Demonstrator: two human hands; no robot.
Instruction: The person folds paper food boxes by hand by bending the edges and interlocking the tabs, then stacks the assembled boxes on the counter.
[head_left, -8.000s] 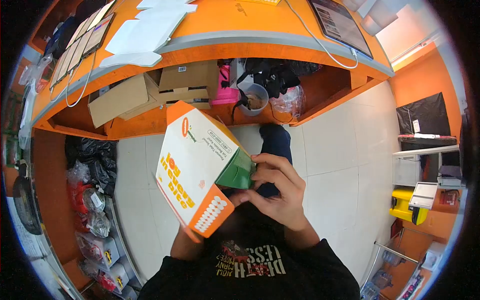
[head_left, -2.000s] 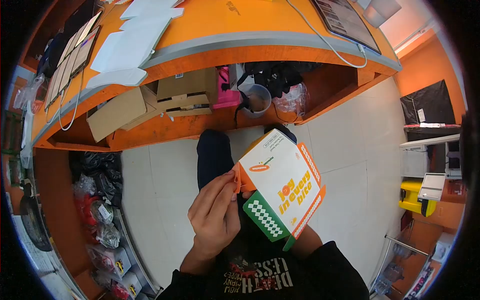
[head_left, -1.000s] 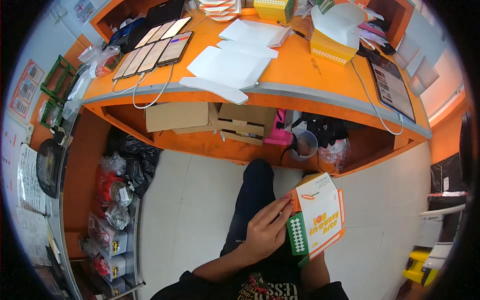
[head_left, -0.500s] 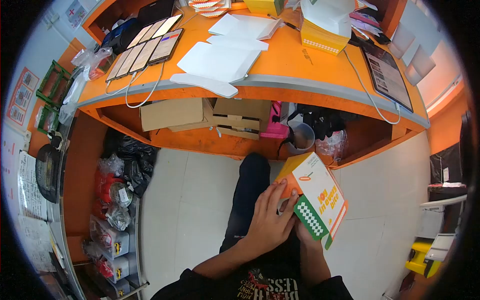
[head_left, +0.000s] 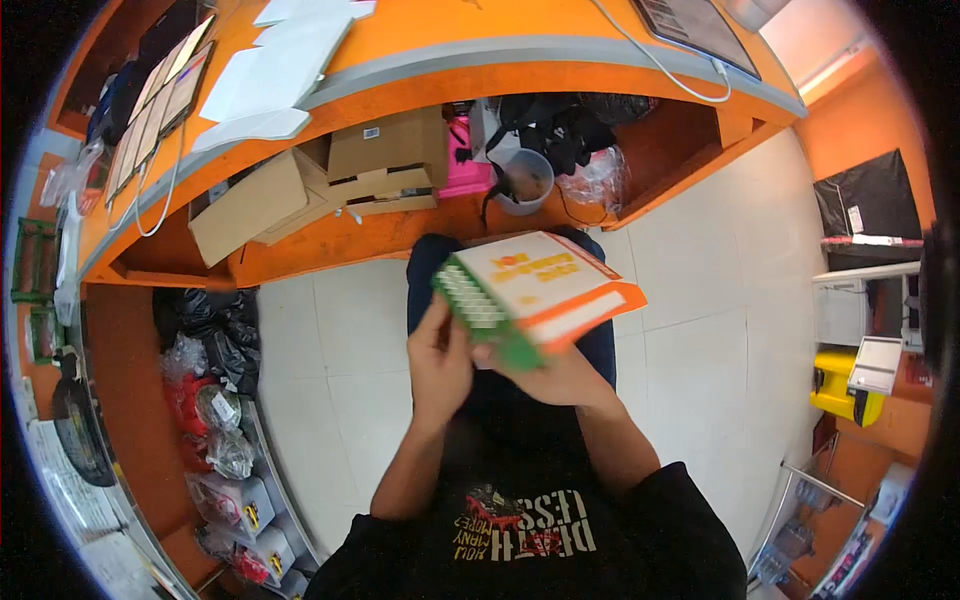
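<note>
A printed carton (head_left: 540, 275) in white, orange and green is held over my lap, tilted and a little blurred. My left hand (head_left: 440, 360) grips its green checkered side at the left corner, with the fingers closed on the edge. At the lower edge, near the green flap, my right hand (head_left: 565, 378) holds the carton from below; part of its fingers is hidden by the card. White unfolded card (head_left: 270, 80) lies on the orange desk (head_left: 420, 30) in front of me.
Phones (head_left: 160, 105) with cables lie at the desk's left, a tablet (head_left: 695, 30) at its right. The shelf below holds cardboard boxes (head_left: 385, 150), a clear plastic cup (head_left: 523, 180) and black straps. Left are bagged items (head_left: 225, 430); right, a yellow case (head_left: 840, 385).
The carton has moved left and turned, and its printed face lies flatter. My left hand has shifted left to its corner. The view has tilted down, showing less of the desk top.
</note>
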